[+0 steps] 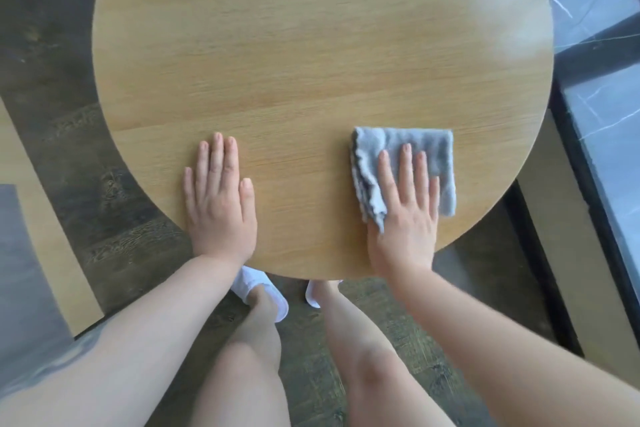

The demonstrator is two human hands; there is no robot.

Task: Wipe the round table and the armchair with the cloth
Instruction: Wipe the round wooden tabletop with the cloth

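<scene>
The round table (311, 62) has a light wooden top and fills the upper middle of the head view. A folded grey cloth (429, 149) lies on its near right part. My right hand (405, 208) presses flat on the cloth with straight fingers. My left hand (220, 198) rests flat on the bare wood near the front edge, to the left of the cloth. The armchair is not in view.
Dark wood-pattern floor (62, 80) surrounds the table. A dark-framed window or glass wall (595, 114) runs along the right side. A pale board (41, 236) lies at the left. My legs and white slippers (263, 291) stand under the near edge.
</scene>
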